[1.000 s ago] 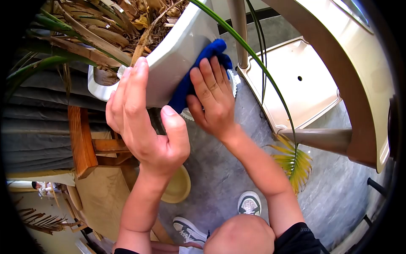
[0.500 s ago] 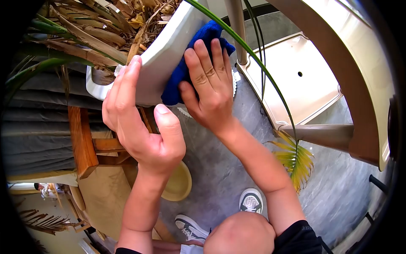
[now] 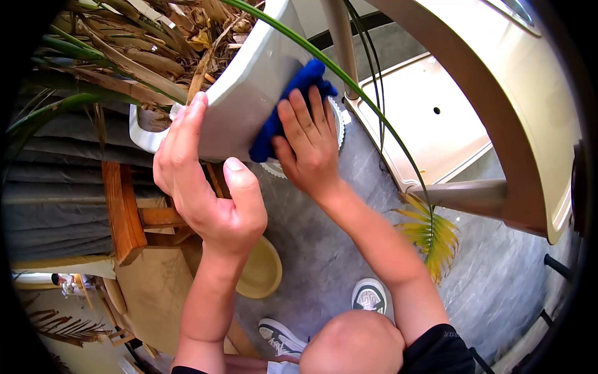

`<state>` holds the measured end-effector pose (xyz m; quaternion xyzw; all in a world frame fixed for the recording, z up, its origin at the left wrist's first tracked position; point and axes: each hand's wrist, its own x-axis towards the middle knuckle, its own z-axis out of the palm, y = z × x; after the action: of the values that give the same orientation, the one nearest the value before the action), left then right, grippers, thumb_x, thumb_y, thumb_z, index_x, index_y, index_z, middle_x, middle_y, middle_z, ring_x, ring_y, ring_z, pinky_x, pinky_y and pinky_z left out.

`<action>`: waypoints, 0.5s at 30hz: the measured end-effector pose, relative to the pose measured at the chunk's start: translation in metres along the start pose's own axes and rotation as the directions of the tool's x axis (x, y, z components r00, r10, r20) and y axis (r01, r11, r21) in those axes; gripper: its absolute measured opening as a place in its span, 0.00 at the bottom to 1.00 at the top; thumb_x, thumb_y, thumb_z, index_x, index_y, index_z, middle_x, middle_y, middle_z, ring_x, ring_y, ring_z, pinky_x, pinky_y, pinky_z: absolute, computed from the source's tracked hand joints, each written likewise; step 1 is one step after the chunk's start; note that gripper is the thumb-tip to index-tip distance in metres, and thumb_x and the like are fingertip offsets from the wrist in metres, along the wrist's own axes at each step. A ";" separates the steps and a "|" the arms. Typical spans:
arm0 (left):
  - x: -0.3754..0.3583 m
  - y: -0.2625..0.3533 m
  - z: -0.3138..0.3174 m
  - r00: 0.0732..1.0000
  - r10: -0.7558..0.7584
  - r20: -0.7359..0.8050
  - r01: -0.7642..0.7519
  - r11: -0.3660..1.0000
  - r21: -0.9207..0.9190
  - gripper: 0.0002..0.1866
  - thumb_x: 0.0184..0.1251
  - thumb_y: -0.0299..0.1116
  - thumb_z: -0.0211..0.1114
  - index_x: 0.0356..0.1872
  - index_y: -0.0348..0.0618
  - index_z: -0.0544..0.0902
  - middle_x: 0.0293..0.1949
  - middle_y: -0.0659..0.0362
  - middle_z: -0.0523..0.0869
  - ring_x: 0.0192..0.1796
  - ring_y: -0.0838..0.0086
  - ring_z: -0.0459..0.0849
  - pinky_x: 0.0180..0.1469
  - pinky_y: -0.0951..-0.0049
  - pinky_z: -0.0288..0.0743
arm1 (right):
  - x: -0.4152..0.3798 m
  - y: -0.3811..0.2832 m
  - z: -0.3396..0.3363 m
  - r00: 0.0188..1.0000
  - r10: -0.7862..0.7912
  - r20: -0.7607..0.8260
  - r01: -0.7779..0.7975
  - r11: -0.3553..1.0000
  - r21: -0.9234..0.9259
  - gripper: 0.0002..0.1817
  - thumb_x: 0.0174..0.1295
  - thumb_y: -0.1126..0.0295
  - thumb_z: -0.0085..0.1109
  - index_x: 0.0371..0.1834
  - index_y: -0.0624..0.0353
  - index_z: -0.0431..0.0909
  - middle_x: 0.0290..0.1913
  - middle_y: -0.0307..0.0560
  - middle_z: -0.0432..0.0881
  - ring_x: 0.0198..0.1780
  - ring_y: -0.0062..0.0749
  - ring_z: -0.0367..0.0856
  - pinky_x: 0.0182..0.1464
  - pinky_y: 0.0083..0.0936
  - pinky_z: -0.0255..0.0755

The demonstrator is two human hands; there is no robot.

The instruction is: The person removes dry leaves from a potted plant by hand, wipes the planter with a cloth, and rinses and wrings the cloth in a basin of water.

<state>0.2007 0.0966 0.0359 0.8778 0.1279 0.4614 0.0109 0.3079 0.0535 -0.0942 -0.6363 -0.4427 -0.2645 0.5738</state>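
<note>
A large white planter [image 3: 233,112] stands at the top, filled with dry bark and stalks [image 3: 218,43]. My right hand [image 3: 309,146] lies over a blue cloth [image 3: 268,134] and presses it flat on the planter's outer side, low near the base; its fingers are extended. My left hand [image 3: 208,187] is raised at the planter's near rim corner, fingers stretched up together and thumb apart, with nothing held. Its fingertips overlap the rim, and whether they touch it is hard to tell.
A beige plastic shelf unit [image 3: 430,118] stands at the right. Long green leaf stems cross in front, one ending in a yellowish frond [image 3: 430,234]. A wooden stool [image 3: 123,212] is at the left, and a yellow round basin [image 3: 260,268] sits on the grey floor [image 3: 305,243].
My right hand and the blue cloth have slid down along the planter's side towards its base. My left hand has stayed nearly in place. The view has shifted slightly.
</note>
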 end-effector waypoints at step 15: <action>-0.004 0.003 0.000 0.999 -0.037 0.022 0.039 0.997 -0.068 0.33 0.55 0.28 0.55 0.67 0.29 0.74 0.65 0.47 0.81 0.69 0.54 0.76 0.75 0.57 0.59 | -0.002 -0.008 -0.001 1.000 -0.008 0.009 0.008 0.999 0.045 0.31 0.66 0.66 0.64 0.73 0.60 0.73 0.77 0.56 0.69 0.77 0.67 0.64 0.76 0.66 0.52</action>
<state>0.1989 0.0933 0.0335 0.8790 0.1287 0.4562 0.0509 0.3008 0.0514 -0.0917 -0.6227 -0.4536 -0.2539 0.5848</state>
